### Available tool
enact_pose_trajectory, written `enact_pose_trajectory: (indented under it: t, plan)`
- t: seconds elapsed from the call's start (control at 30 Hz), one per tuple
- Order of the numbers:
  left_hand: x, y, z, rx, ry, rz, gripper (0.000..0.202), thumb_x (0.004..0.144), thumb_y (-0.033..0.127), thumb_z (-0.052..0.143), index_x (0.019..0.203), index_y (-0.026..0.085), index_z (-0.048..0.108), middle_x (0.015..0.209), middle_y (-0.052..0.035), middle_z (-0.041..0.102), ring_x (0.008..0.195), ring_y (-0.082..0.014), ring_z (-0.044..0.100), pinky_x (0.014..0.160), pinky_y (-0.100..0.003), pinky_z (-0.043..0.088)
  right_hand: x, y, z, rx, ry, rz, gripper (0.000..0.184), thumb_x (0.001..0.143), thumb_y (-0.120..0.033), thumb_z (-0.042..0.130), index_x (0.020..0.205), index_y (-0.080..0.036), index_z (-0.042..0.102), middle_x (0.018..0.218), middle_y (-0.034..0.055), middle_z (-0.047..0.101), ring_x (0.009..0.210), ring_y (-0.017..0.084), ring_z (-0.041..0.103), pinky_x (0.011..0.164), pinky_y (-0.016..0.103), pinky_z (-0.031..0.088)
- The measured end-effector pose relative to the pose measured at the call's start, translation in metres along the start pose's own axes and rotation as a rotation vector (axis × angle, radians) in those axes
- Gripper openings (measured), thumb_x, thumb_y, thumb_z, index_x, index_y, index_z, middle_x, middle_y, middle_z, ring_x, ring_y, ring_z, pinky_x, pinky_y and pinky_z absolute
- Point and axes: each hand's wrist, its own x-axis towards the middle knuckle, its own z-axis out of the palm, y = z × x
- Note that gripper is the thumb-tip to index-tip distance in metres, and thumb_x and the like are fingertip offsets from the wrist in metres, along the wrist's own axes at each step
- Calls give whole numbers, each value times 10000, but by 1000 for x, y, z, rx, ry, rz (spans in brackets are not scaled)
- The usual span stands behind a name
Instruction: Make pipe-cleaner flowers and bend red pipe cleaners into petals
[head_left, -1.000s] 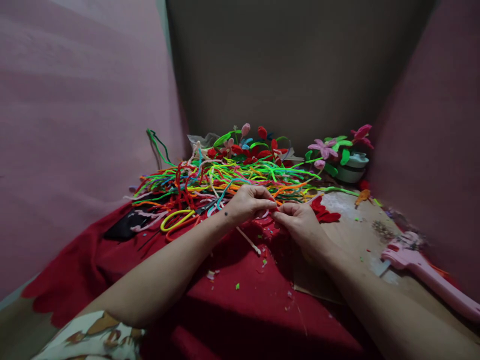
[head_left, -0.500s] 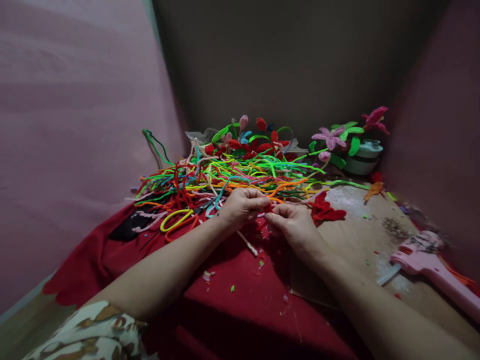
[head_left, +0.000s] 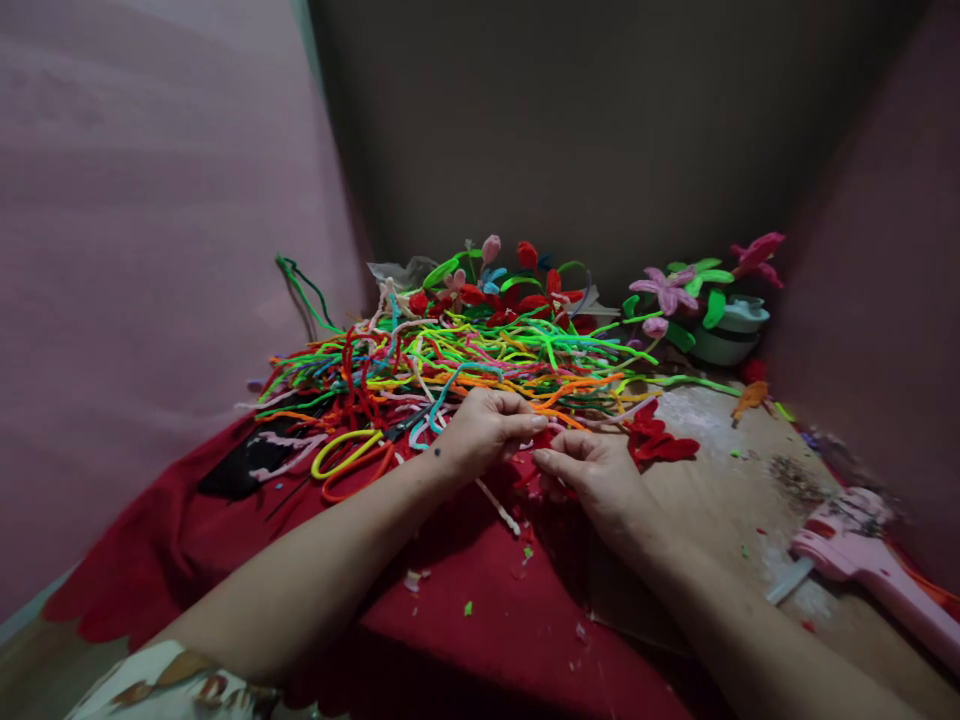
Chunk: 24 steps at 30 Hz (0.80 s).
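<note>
My left hand [head_left: 484, 430] and my right hand [head_left: 589, 472] meet at the middle of the view, both pinched on a small red pipe-cleaner piece [head_left: 541, 440] between their fingertips. A pale stick-like stem [head_left: 496, 497] hangs down from under my left hand over the red cloth [head_left: 480, 570]. Just behind my hands lies a big tangled heap of coloured pipe cleaners [head_left: 450, 365]. A finished red pipe-cleaner shape [head_left: 660, 440] lies right of my right hand.
Red and pink pipe-cleaner flowers [head_left: 517, 280] stand behind the heap. A white pot with pink flowers [head_left: 724, 325] sits at back right. A pink glue gun [head_left: 862, 550] lies on the brown board [head_left: 720, 480] at right. A black object [head_left: 240, 465] lies left. Walls close in all round.
My hands stay pinched together on the red piece, with small finger shifts. The view has tilted slightly, so everything sits a little lower than half a second ago.
</note>
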Motion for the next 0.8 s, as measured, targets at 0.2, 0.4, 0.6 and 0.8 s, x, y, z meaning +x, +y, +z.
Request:
enact_pose_trajectory:
  t: [0.2, 0.4, 0.6, 0.8]
  plan:
    - [0, -9, 3, -154, 68, 54, 217, 646, 281, 678, 596, 122, 539, 439, 63, 430, 357, -17, 300, 372, -175, 180, -4, -3, 0, 37, -30, -15, 297, 595, -333, 667, 444, -168, 471, 395, -35, 492, 379, 74, 400, 426, 225, 295]
    - [5, -16, 1, -223, 113, 143, 348, 745, 464, 565, 626, 139, 532, 409, 67, 402, 313, -29, 295, 343, -179, 184, -4, -4, -1, 169, -25, 5, 233, 602, -307, 691, 496, -141, 566, 450, -10, 558, 398, 84, 437, 443, 231, 324]
    - [7, -11, -4, -14, -79, 34, 347, 699, 463, 611, 721, 116, 602, 520, 44, 469, 367, -24, 324, 368, -177, 202, 2, -8, -10, 388, 79, 32, 185, 586, -283, 726, 673, -138, 650, 549, -12, 603, 473, 95, 490, 502, 235, 365]
    - [7, -12, -4, 418, -49, 227, 286, 758, 362, 555, 594, 130, 519, 489, 45, 423, 432, -54, 361, 422, -187, 268, 6, -4, -13, 325, 141, 35, 217, 528, -274, 743, 629, -120, 630, 492, -24, 552, 445, 85, 443, 464, 220, 319]
